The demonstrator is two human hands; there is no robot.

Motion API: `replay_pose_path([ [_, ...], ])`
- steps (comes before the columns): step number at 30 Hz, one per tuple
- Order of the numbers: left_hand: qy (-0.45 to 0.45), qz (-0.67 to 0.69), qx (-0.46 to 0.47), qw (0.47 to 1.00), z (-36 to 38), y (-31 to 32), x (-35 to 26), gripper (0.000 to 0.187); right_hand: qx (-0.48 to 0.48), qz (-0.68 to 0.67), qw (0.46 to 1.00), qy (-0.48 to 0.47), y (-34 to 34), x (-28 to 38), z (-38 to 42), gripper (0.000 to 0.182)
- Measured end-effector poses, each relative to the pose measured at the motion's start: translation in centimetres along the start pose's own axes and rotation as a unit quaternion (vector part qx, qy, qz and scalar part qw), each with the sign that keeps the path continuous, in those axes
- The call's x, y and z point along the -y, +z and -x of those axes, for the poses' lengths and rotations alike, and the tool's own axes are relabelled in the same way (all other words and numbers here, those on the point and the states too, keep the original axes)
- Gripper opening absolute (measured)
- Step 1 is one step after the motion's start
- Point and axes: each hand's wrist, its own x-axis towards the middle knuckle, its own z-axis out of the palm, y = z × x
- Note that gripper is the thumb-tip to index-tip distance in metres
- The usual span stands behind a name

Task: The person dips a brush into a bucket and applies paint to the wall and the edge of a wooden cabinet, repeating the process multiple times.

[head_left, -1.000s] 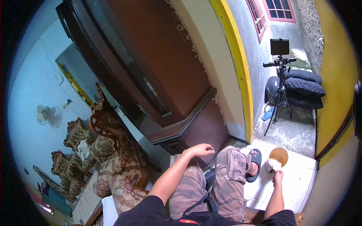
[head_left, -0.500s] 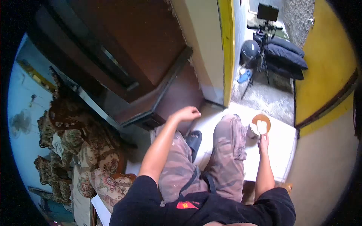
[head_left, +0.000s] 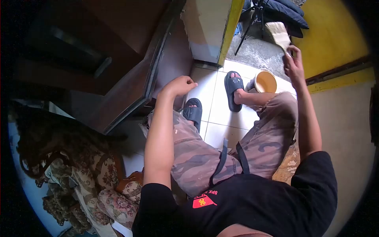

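My right hand is closed around the handle of a wide paintbrush. The brush is raised, its pale, coated bristles pointing up and left. Below and to the left of that hand, a white bucket with a tan inside stands on the tiles by my right foot. My left hand hangs over my left knee with its fingers loosely curled, and nothing shows in them. It is nearest to the dark wooden furniture.
Dark slippers are on my feet on the white tiled floor. Beyond the doorway stand a black tripod and dark cushions. A yellow panel is at the right, a floral sofa at the lower left.
My right hand has lifted the paintbrush up from over the bucket. My right knee has swung outward, showing the foot beside the bucket. The view has tilted lower.
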Motion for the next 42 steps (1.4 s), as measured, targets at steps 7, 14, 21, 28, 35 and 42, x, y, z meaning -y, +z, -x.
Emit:
replay_pose_path([
  [7, -0.057, -0.001, -0.057, 0.997, 0.7, -0.2, 1.3, 0.044, -0.067, -0.021, 0.995, 0.072, 18.0, -18.3, 1.4, 0.017],
  [14, -0.068, -0.008, -0.079, 0.995, 2.4, 0.5, -0.5, 0.037, 0.006, -0.222, 0.960, 0.170, 27.7, -29.0, 2.8, 0.024],
  [21, -0.102, -0.016, -0.059, 0.993, 2.5, -0.6, -2.5, 0.041, 0.027, -0.245, 0.955, 0.167, 28.0, -30.9, 1.9, 0.026],
  [28, -0.153, -0.013, -0.036, 0.988, 1.8, -1.6, -4.9, 0.033, -0.078, -0.318, 0.937, 0.125, 27.1, -28.2, -2.7, 0.020],
  [35, -0.156, -0.040, -0.034, 0.986, 1.5, -1.3, -5.1, 0.032, -0.107, -0.222, 0.964, 0.100, 28.2, -27.8, -5.5, 0.020],
  [42, -0.183, -0.055, -0.009, 0.981, 1.3, -1.3, -6.2, 0.029, -0.158, -0.118, 0.972, 0.129, 28.1, -32.1, -7.9, 0.020],
])
